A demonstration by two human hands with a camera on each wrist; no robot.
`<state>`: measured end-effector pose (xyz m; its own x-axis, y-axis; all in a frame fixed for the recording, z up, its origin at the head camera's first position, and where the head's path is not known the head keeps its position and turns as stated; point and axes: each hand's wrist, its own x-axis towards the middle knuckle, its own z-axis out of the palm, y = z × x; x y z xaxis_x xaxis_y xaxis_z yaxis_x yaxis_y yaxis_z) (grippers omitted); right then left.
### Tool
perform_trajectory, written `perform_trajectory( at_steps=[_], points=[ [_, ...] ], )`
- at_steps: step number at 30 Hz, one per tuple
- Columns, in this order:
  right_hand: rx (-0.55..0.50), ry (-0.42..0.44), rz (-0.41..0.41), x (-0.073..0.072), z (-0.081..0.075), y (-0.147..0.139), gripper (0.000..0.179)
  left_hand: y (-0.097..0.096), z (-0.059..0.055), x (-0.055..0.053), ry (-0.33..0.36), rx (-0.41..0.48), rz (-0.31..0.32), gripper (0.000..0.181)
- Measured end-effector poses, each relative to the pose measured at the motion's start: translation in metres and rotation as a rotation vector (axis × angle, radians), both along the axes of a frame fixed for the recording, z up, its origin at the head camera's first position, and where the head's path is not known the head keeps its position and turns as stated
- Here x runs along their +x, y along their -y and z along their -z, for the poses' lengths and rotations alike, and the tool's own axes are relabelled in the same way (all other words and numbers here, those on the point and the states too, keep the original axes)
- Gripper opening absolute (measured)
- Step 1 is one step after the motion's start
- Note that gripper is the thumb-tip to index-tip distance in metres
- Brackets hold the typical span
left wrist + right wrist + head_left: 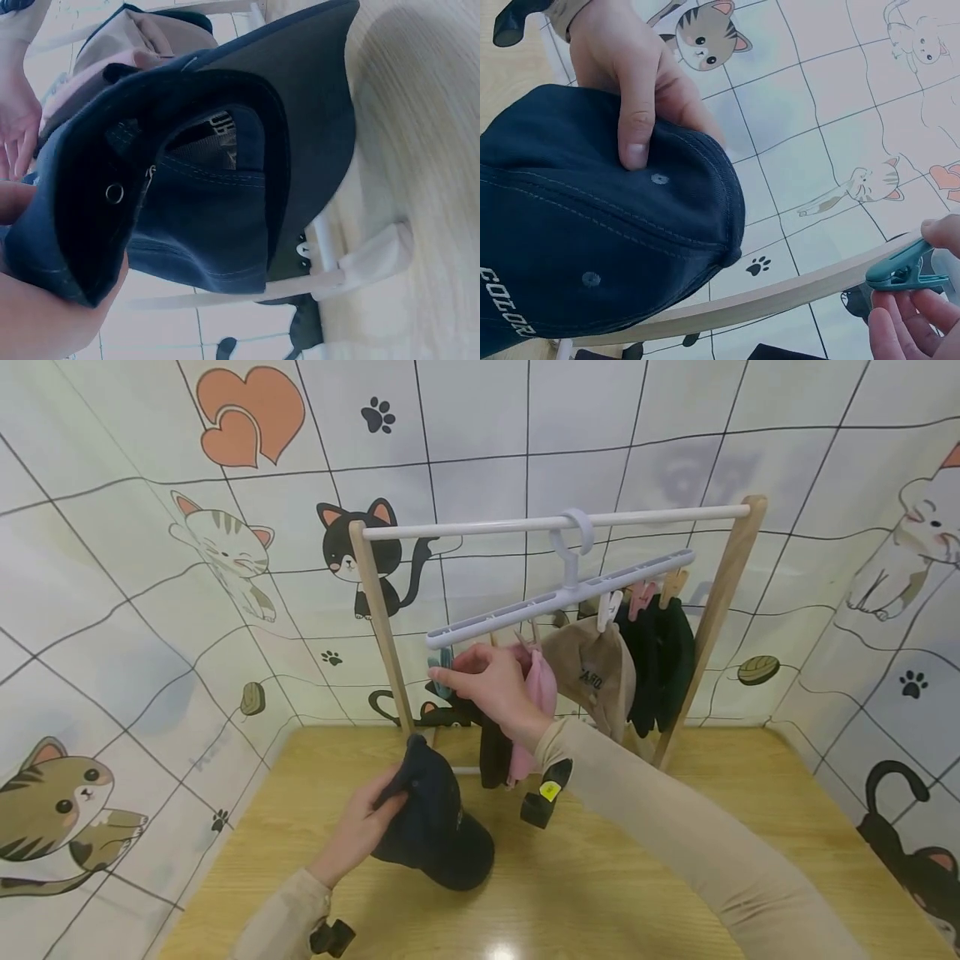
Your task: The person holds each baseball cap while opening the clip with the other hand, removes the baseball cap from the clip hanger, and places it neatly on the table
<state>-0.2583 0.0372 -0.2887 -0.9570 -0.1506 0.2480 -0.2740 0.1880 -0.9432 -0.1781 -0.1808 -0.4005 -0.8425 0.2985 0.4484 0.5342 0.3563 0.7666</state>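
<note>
My left hand (358,828) grips a navy baseball cap (427,810) by its crown edge, thumb on the outside. The cap hangs brim down, close over the table; the left wrist view looks into its hollow inside (206,221). In the right wrist view, light lettering shows on its front. My right hand (501,687) is up at the left end of a lavender hanger (517,610). Between thumb and fingers it pinches a teal clothespin (900,271). Next to that hand hang a pink cap (542,685) and a dark brown item (493,756), partly hidden by the wrist.
The hanger hooks over the white bar (480,527) of a wooden-legged rack (723,610). Farther right, clothespins hold a beige cap (592,668) and dark green and black caps (675,652). A cat-print sheet surrounds the wooden table (600,877).
</note>
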Motion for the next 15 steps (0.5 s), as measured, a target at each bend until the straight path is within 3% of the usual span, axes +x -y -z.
perform_trajectory(
  at_steps=[7, 9, 15],
  points=[
    [-0.027, 0.018, -0.012, 0.001, 0.000, 0.001, 0.034, 0.019, 0.013, 0.002, -0.015, -0.032, -0.034, 0.030],
    [-0.040, 0.019, -0.015, 0.001, 0.000, 0.002, 0.034, 0.025, 0.017, 0.004, 0.026, -0.052, -0.046, 0.035],
    [-0.087, 0.024, -0.029, 0.002, 0.000, 0.004, 0.032, 0.037, 0.026, 0.010, 0.233, -0.084, -0.065, 0.052]
  ],
)
